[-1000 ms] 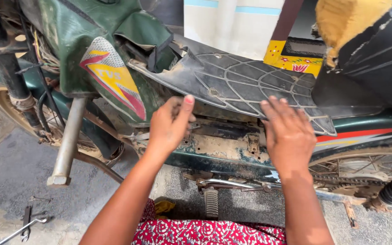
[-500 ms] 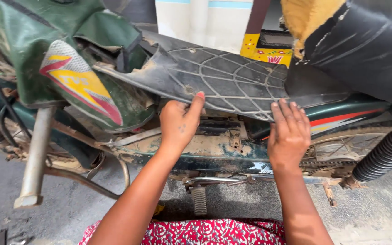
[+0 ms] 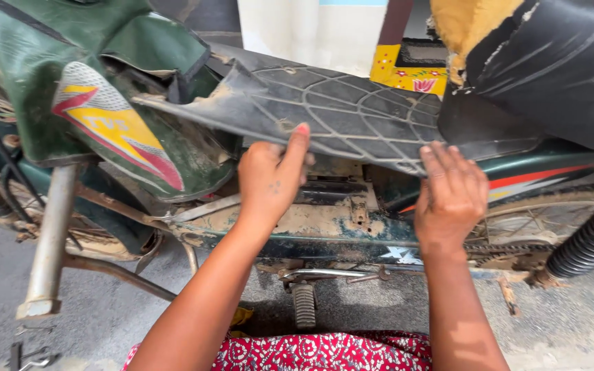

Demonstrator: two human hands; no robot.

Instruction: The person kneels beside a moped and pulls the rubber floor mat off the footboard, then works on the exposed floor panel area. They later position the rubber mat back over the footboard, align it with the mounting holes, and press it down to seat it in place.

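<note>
Panel [image 3: 352, 117], a black plastic cover with a raised net pattern, lies across the middle of the motorbike [image 3: 324, 220], long axis running from ten o'clock to four o'clock. Its narrow, dusty tip points to the green shield [image 3: 70, 82] at ten o'clock; its wide end sits under the black seat [image 3: 558, 69] at two o'clock. The seat's torn edge shows yellow foam [image 3: 469, 27].

Below the panel the frame is open and caked with mud; no loose thing shows inside it. A black coil spring [image 3: 592, 240] slants at four o'clock. A grey tube [image 3: 49, 240] hangs down at eight o'clock. A ribbed footpeg [image 3: 304, 306] stands at six o'clock, with a thin rod [image 3: 331, 273] just above it.

Left hand [image 3: 269, 178] reaches up at the panel's lower edge, fingers [image 3: 298, 141] stretched and touching the edge, not closed on it. Right hand [image 3: 452, 192] lies flat near the panel's wide end, fingers [image 3: 441, 161] spread and loose, their tips at the lower edge, gripping nothing.

Small metal tools [image 3: 25, 357] lie on the ground at seven o'clock.
</note>
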